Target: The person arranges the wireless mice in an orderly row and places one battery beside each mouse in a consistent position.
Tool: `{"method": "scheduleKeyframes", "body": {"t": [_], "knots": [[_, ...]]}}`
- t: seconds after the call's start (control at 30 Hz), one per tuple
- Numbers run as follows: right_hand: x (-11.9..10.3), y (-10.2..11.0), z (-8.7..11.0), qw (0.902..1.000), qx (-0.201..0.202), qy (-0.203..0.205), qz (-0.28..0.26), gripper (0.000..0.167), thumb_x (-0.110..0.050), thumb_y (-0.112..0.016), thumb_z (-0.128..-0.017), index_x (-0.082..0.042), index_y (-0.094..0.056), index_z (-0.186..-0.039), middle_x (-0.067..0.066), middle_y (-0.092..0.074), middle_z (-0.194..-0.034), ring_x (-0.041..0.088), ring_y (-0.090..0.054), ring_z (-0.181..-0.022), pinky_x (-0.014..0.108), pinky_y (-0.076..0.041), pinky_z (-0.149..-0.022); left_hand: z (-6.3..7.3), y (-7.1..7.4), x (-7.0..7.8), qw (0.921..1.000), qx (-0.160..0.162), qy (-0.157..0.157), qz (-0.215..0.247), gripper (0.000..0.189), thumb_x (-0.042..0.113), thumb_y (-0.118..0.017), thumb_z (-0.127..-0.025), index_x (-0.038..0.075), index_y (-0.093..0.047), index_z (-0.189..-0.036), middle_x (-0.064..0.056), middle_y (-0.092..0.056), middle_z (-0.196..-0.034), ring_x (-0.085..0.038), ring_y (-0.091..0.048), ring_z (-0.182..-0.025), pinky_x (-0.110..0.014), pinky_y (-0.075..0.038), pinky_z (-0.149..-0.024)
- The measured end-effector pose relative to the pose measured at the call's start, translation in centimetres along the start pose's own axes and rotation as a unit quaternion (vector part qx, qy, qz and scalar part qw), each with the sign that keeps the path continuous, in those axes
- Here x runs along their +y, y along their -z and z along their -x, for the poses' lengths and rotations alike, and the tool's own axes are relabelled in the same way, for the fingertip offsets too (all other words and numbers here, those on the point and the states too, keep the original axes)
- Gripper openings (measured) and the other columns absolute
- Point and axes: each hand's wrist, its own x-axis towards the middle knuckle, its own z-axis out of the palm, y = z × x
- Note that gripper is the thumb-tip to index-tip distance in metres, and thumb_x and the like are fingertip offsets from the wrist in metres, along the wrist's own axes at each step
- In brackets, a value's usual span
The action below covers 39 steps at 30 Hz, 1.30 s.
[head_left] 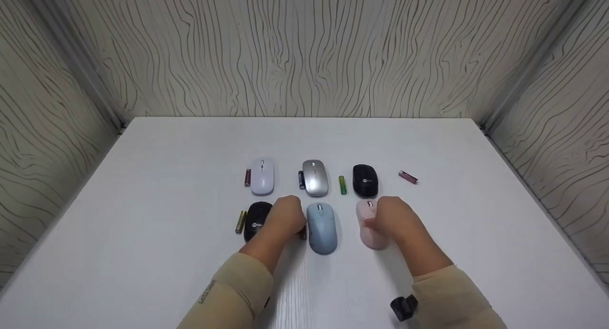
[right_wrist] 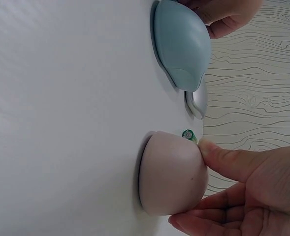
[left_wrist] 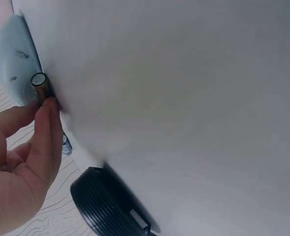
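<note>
My left hand [head_left: 285, 217] is between a black computer mouse [head_left: 257, 216] and a light blue mouse [head_left: 322, 229] in the front row. Its thumb and fingertips pinch a small dark cylindrical battery [left_wrist: 42, 89] beside the blue mouse, one flat end showing in the left wrist view. On the right, my right hand [head_left: 397, 217] grips a pink mouse [right_wrist: 172, 174] by its sides, thumb on one side and fingers on the other. The pink mouse stays on the white table, partly covered by that hand in the head view.
Behind, a lavender mouse [head_left: 262, 177], a silver mouse [head_left: 315, 178] and another black mouse [head_left: 365, 180] form a row. Batteries lie near them: dark red [head_left: 247, 177], dark blue [head_left: 301, 179], green [head_left: 342, 185], red [head_left: 408, 177]. A gold battery [head_left: 241, 222] lies left of the front black mouse.
</note>
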Motion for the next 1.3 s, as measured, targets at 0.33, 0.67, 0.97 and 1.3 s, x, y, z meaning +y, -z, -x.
{"method": "scheduleKeyframes", "body": {"t": [0.33,0.67,0.97,1.3], "knots": [[0.0,0.1,-0.1,1.0,-0.007,-0.001,0.001,0.046,-0.03,-0.068,-0.081,0.009,-0.06,-0.104,0.015,-0.062,-0.088,0.022,-0.053,-0.073,0.038,-0.045,-0.069,0.6,1.8,-1.1,0.9993,0.006,-0.008,0.036,0.008,0.008,-0.064,-0.076,0.002,-0.062,-0.082,-0.007,-0.06,-0.076,-0.02,-0.054,-0.069,-0.033,-0.048,-0.068],[0.1,0.0,-0.4,1.0,-0.001,0.009,0.003,0.044,-0.029,-0.069,-0.08,0.008,-0.061,-0.1,0.014,-0.062,-0.085,0.022,-0.052,-0.072,0.039,-0.045,-0.07,1.6,4.6,-3.9,0.9944,0.047,0.058,0.075,0.017,0.015,-0.065,-0.081,0.004,-0.065,-0.095,-0.01,-0.064,-0.093,-0.023,-0.058,-0.084,-0.039,-0.05,-0.075],[0.2,0.0,-0.2,0.9999,0.001,0.01,-0.002,0.047,-0.029,-0.069,-0.079,0.01,-0.059,-0.104,0.016,-0.063,-0.089,0.023,-0.053,-0.074,0.039,-0.045,-0.07,2.7,5.3,-5.7,0.9947,0.068,0.064,0.044,0.019,0.013,-0.068,-0.078,0.0,-0.062,-0.091,-0.009,-0.062,-0.082,-0.02,-0.058,-0.074,-0.034,-0.05,-0.067],[0.2,0.0,-0.2,1.0,-0.005,-0.002,-0.002,0.048,-0.031,-0.069,-0.08,0.009,-0.059,-0.105,0.014,-0.062,-0.087,0.023,-0.053,-0.074,0.038,-0.044,-0.068,3.2,4.2,-6.4,0.9943,0.05,0.092,0.018,0.056,0.029,-0.074,-0.073,-0.007,-0.056,-0.112,-0.017,-0.061,-0.103,-0.025,-0.057,-0.09,-0.039,-0.049,-0.08]]}}
